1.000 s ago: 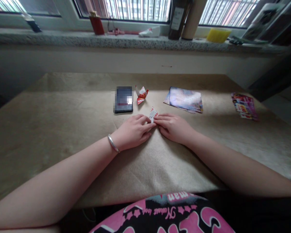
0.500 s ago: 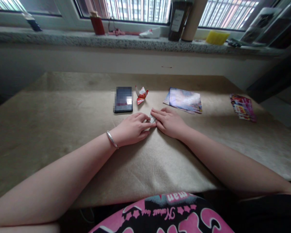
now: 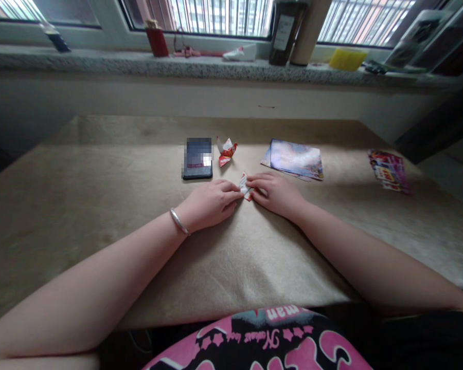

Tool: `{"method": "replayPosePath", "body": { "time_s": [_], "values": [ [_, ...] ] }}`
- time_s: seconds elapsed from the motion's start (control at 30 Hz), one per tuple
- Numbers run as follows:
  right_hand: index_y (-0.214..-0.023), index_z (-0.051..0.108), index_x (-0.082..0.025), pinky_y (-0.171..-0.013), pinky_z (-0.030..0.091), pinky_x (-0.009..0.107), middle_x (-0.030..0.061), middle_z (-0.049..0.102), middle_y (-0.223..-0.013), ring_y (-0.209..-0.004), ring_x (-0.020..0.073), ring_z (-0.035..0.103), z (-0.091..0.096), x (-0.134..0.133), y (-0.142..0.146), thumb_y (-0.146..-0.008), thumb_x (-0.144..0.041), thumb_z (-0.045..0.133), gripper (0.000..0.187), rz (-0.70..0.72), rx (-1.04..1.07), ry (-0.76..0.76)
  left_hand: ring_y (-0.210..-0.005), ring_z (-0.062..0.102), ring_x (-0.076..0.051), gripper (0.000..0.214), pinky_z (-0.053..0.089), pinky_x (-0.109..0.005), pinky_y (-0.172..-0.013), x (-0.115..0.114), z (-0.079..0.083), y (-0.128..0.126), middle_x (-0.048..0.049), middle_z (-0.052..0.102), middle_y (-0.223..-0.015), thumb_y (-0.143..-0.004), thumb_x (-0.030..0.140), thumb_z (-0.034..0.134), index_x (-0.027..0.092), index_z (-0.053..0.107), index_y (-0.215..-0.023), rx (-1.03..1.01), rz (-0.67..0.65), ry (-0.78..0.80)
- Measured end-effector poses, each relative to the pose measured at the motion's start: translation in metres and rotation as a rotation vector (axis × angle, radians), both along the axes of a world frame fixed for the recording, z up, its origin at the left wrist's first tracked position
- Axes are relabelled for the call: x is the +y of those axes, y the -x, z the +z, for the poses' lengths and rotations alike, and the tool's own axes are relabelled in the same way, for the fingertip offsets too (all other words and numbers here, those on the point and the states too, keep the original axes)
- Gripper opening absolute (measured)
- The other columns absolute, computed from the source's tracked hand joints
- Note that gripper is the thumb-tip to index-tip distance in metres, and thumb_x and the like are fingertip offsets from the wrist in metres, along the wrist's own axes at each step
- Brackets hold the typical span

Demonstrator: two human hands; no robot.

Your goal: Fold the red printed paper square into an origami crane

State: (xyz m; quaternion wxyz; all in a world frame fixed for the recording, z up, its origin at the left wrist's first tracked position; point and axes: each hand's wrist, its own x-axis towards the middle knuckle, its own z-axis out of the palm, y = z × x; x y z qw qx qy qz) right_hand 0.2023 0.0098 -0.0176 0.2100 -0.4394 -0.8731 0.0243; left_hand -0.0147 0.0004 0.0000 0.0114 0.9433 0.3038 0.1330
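Note:
A small piece of folded paper (image 3: 244,186), white with printed text and a touch of red at its lower tip, lies on the table between my hands. From the left, my left hand (image 3: 215,203), with a silver bangle at the wrist, presses its fingertips onto the paper's edge. My right hand (image 3: 275,194) pinches the opposite edge, fingers bent and thumb tucked beneath. Just beyond the hands sits a red and white origami crane (image 3: 227,152), with pointed tips sticking up. The fingertips hide parts of the folded paper.
A dark phone-like device (image 3: 198,159), partly pixelated, lies left of the crane. Glossy printed sheets (image 3: 297,158) are stacked to the right, with colourful cards (image 3: 389,171) farther right. Bottles and a yellow object (image 3: 348,59) line the stone windowsill (image 3: 200,66) behind the table (image 3: 139,139).
My fingers have drawn slightly apart, so more of the folded paper shows, including its red lower tip. The left index finger has pulled back from across it.

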Motion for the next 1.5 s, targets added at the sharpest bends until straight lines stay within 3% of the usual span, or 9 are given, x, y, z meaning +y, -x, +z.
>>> {"method": "replayPosePath", "body": {
  "time_s": [0.17,0.4,0.63,0.87,1.03,1.3,1.5],
  "values": [
    [-0.083,0.072,-0.022,-0.082,0.046,0.032,0.0021,0.070,-0.098,-0.091,0.0188,0.060,0.002,-0.003,-0.006,-0.085,-0.033,0.053,0.021,-0.039,0.060,-0.005,-0.094,0.060,-0.018,0.030,0.050,-0.032,-0.083,-0.001,0.001,0.000,-0.0062,0.064,-0.106,-0.090,0.026,0.042,0.019,0.066,-0.106,-0.005,0.058,-0.005],
    [-0.066,0.063,-0.020,-0.067,0.042,0.031,0.0037,0.063,-0.074,-0.076,0.0191,0.055,0.002,-0.003,-0.004,-0.076,-0.035,0.064,0.018,-0.216,0.099,0.045,-0.091,0.059,-0.018,0.027,0.050,-0.031,-0.081,-0.004,0.002,-0.002,-0.0073,0.063,-0.103,-0.088,0.024,0.045,0.017,0.065,-0.105,-0.012,0.100,0.005],
    [-0.094,0.069,-0.022,-0.085,0.040,0.039,0.0073,0.065,-0.094,-0.095,0.0248,0.053,-0.003,0.001,-0.007,-0.074,-0.043,0.065,0.029,-0.248,0.141,0.069,-0.096,0.058,-0.019,0.025,0.048,-0.032,-0.086,0.001,0.000,-0.001,-0.0085,0.062,-0.104,-0.087,0.023,0.046,0.015,0.062,-0.104,-0.058,0.115,0.020],
    [-0.087,0.070,-0.022,-0.089,0.039,0.037,0.0058,0.064,-0.092,-0.095,0.0228,0.053,-0.003,0.002,-0.005,-0.073,-0.039,0.067,0.022,-0.144,0.176,0.091,-0.095,0.058,-0.020,0.026,0.047,-0.034,-0.086,0.004,-0.001,0.000,-0.0083,0.064,-0.102,-0.088,0.029,0.046,0.015,0.061,-0.104,-0.101,0.145,0.057],
    [-0.083,0.069,-0.021,-0.089,0.039,0.037,0.0061,0.063,-0.092,-0.095,0.0226,0.053,-0.002,0.002,-0.003,-0.077,-0.039,0.063,0.019,-0.144,0.182,0.123,-0.091,0.059,-0.018,0.022,0.047,-0.032,-0.083,0.008,-0.003,0.000,-0.0067,0.066,-0.096,-0.087,0.027,0.048,0.016,0.065,-0.095,-0.156,0.123,0.075],
    [-0.109,0.064,-0.023,-0.092,0.039,0.040,0.0090,0.058,-0.103,-0.102,0.0257,0.050,0.001,-0.002,0.001,-0.071,-0.045,0.066,0.044,-0.109,0.111,0.141,-0.084,0.059,-0.018,0.017,0.046,-0.031,-0.077,0.009,-0.004,-0.004,-0.0060,0.067,-0.088,-0.083,0.027,0.055,0.016,0.066,-0.088,-0.193,0.219,0.064],
    [-0.119,0.059,-0.022,-0.093,0.040,0.041,0.0100,0.058,-0.109,-0.105,0.0265,0.050,-0.002,0.000,0.000,-0.070,-0.046,0.067,0.055,-0.098,0.132,0.129,-0.078,0.058,-0.013,0.012,0.046,-0.025,-0.071,0.011,-0.006,-0.003,-0.0036,0.064,-0.086,-0.080,0.019,0.058,0.017,0.066,-0.088,-0.323,0.214,0.181]
  ]
}}
